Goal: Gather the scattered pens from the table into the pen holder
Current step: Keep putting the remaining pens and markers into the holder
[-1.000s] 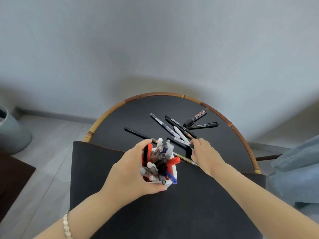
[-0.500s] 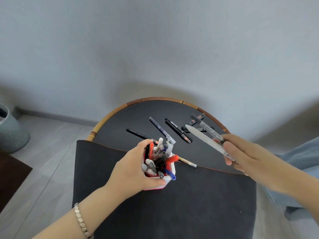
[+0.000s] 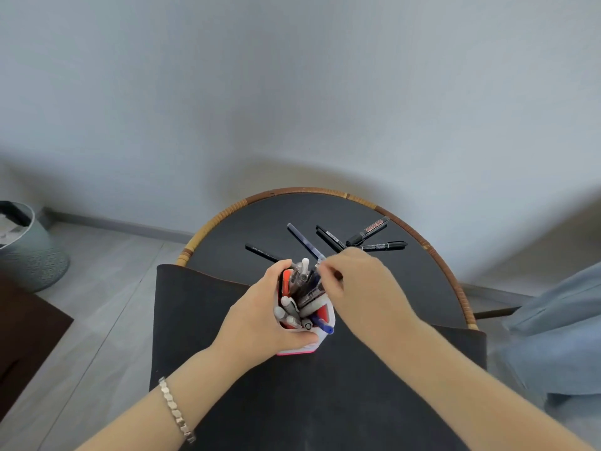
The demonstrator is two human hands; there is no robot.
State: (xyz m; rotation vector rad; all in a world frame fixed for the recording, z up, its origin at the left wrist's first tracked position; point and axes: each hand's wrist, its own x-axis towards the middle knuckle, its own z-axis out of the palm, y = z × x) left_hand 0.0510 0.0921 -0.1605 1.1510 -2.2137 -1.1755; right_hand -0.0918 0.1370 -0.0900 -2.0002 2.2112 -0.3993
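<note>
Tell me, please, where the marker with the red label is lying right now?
The red-labelled marker lies at the far right of the round table, just beyond a black marker.

**Both hands meet at the middle**

The left hand (image 3: pixel 260 315) is curled in a wrapping grip, thumb forward, a bracelet (image 3: pixel 177 410) on its wrist. The right hand (image 3: pixel 361 288) reaches in from the right, fingertips (image 3: pixel 322 271) pinched together and pointing left.

Grey bin (image 3: pixel 31 252) far left; blue cloth (image 3: pixel 559 333) right.
</note>
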